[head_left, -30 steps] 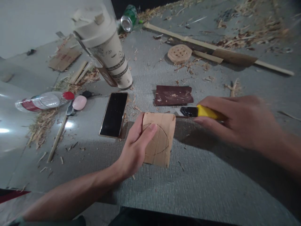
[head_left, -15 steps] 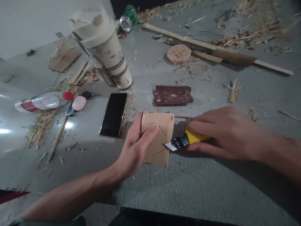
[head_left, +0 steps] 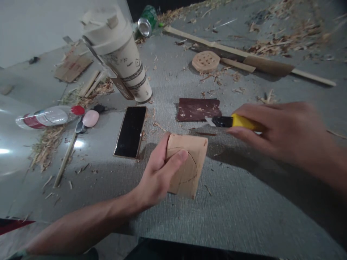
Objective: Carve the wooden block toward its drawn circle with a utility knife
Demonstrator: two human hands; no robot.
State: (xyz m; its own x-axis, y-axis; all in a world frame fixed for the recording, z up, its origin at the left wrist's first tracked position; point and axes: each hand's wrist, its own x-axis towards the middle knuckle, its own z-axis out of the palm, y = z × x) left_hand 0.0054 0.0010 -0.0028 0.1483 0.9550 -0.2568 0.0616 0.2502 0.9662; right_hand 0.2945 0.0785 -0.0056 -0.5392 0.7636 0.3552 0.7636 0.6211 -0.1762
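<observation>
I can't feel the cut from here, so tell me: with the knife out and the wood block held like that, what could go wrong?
1. The left hand grips the wood block with its fingers lying over the pencilled curve, so a slipping blade could reach them.
2. The right hand holds the yellow utility knife in the air with its blade out and pointing toward the block and left hand.
3. The phone lies close beside the block, where a slip could likely scratch it.

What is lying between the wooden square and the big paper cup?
In the head view, the phone lies flat, screen up, between the wooden square and the paper cup, with a few wood shavings scattered on the grey mat.
</observation>
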